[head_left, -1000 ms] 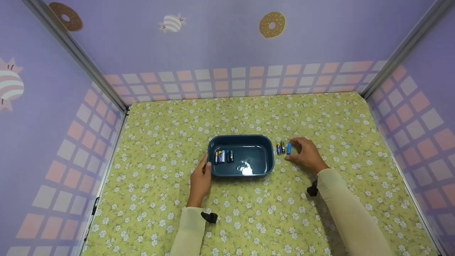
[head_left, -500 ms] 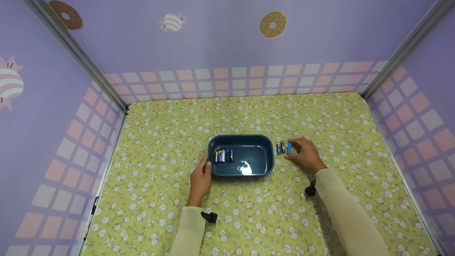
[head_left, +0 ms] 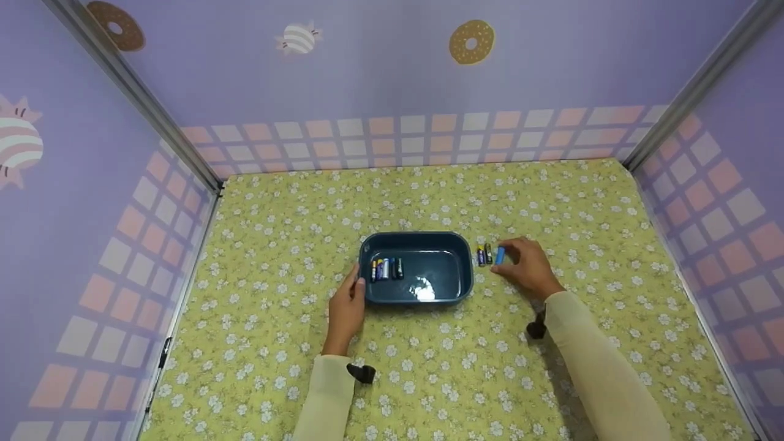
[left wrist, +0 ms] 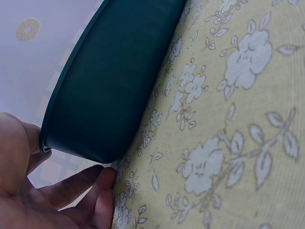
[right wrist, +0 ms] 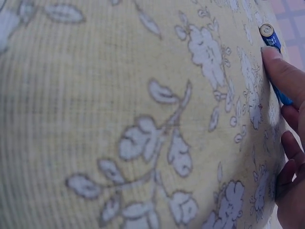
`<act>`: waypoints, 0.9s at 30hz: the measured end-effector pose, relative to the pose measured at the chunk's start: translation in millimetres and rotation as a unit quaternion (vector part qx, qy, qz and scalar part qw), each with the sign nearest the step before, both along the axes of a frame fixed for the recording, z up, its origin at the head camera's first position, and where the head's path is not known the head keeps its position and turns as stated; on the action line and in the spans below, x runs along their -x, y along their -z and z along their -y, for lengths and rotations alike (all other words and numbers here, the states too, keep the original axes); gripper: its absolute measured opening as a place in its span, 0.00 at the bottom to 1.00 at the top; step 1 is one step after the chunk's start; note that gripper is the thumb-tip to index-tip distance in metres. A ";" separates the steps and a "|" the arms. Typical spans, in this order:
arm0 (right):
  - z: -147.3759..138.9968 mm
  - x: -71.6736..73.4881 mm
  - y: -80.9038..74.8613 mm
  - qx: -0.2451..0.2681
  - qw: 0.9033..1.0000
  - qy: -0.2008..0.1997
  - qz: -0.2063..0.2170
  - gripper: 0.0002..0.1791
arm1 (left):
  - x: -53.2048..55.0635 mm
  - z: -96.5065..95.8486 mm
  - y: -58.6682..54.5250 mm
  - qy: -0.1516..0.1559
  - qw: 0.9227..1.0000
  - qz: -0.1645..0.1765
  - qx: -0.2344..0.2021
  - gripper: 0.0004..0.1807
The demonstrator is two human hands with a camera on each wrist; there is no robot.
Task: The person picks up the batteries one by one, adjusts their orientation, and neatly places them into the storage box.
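A dark teal plastic basin (head_left: 416, 295) stands on the table, with several batteries (head_left: 384, 269) lying side by side at its left inside. My left hand (head_left: 346, 311) holds the basin's left end; in the left wrist view its thumb is at the rim and its fingers (left wrist: 102, 191) are low beside the outer wall. Right of the basin, my right hand (head_left: 528, 268) pinches a blue battery (head_left: 500, 255) between thumb and finger. Two other batteries (head_left: 484, 254) lie between it and the basin. In the right wrist view, the thumb covers part of the blue battery (right wrist: 286, 98).
A yellow floral cloth (head_left: 269, 257) covers the table. Purple walls (head_left: 380, 73) with a pink and white check band enclose the back and both sides. A small black object (head_left: 164, 353) is at the left edge.
The blue battery now leans slightly, its top shifted a little right. The left hand, the basin and the other batteries hold their places.
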State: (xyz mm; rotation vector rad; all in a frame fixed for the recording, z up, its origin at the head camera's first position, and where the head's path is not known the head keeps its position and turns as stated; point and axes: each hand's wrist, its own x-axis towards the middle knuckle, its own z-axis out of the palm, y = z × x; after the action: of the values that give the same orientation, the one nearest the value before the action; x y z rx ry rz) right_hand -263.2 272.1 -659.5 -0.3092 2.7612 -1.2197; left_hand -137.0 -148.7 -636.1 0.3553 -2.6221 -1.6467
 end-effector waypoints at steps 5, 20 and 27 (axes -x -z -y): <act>-0.1 -2.6 -0.8 0.006 1.000 0.008 0.014 0.32 | -0.5 0.3 0.0 0.005 1.000 -0.004 0.001 0.29; 5.4 -6.7 -16.5 0.008 0.999 0.024 0.022 0.34 | -0.9 2.0 0.6 0.011 1.000 -0.012 -0.003 0.29; 9.5 -9.7 -26.2 0.010 1.000 0.018 0.008 0.36 | -0.5 1.7 -0.4 0.009 1.000 -0.008 0.002 0.29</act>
State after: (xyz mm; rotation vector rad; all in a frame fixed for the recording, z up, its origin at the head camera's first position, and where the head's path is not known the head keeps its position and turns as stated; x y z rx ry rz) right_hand -253.6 262.6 -633.3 -0.2515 2.7529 -1.2540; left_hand -136.5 -150.4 -635.8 0.3181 -2.6249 -1.6426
